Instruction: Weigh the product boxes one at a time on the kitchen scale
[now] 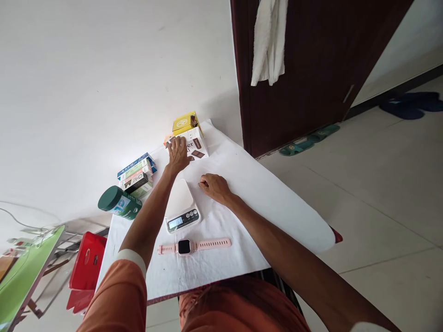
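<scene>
Left hand spread flat on the white box, printed with dark lettering and brown chocolate squares, lying at the far end of the white surface below a yellow box. Right hand loosely curled, empty, resting beside the scale.

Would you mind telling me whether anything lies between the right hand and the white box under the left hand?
Nothing visible: only bare white cloth separates the right hand from the white box under the left hand.
</scene>
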Demonstrator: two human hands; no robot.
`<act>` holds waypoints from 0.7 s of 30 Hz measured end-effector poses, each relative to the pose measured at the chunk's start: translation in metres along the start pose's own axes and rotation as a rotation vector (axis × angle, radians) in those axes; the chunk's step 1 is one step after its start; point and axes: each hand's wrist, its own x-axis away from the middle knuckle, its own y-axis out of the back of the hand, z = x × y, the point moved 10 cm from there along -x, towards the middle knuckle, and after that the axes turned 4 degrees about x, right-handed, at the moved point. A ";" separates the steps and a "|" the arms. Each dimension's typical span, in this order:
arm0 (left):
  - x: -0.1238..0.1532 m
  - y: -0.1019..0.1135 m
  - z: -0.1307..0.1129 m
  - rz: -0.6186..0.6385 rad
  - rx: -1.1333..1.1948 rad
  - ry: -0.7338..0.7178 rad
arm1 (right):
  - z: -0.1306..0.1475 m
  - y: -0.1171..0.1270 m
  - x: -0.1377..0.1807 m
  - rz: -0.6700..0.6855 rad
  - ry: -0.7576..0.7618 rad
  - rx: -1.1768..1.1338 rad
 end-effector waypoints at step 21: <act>-0.041 0.001 0.024 0.071 0.012 0.029 | 0.002 0.000 0.000 0.037 -0.006 0.048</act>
